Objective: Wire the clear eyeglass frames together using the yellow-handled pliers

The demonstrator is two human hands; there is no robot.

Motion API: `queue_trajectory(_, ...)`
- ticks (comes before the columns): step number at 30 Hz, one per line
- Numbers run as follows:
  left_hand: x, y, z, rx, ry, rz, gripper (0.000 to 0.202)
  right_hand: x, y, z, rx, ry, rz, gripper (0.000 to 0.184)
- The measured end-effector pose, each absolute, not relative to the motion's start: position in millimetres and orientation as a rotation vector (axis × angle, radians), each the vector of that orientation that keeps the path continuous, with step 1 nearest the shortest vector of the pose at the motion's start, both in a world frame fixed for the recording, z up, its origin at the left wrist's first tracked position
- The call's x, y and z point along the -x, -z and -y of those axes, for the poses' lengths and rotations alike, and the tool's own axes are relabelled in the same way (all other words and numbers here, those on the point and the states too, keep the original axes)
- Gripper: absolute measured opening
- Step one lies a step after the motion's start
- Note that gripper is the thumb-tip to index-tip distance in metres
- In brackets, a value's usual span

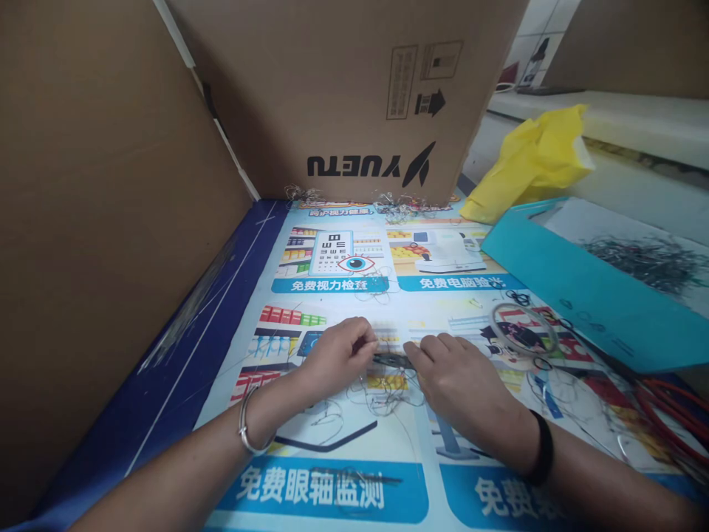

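My left hand (346, 351), a silver bangle on its wrist, is closed in a pinch in the middle of the printed sheet. Whatever its fingertips hold is too small to make out. My right hand (457, 377), with a black band at the wrist, is closed around a dark slender tool (394, 360). That tool points left and reaches the left fingertips; its exact kind is unclear. Below and between both hands lies a loose tangle of thin wire or thread (382, 399). Fine strands also trail over the sheet near the left forearm.
Cardboard walls (343, 96) stand at the back and left. At right lie a clear tape roll (523, 329), a teal box (587, 295) holding a dark wiry heap (648, 258), red-handled scissors (673, 414) and a yellow bag (526, 162). Wire scraps (396, 207) lie along the back wall.
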State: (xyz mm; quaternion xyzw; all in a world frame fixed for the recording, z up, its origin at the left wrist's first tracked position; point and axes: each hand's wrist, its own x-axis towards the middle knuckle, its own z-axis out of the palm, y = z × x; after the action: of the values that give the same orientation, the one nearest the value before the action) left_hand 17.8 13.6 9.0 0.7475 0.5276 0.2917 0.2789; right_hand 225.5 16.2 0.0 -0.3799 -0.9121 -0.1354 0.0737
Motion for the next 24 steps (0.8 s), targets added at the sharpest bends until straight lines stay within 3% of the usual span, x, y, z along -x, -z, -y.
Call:
queue_trajectory(7,-19.2,-9.6,-14.6,-1.957,-0.789,-1.443,0.012,-224.3,0.4,-15.3,1.113,0.509,2.723,0.025)
queue_trajectory(24,-16.8,-9.7,-13.4,-2.004,-0.824,-1.423,0.012,-226.6,-2.3,-17.6,1.140,0.326,2.764,0.021)
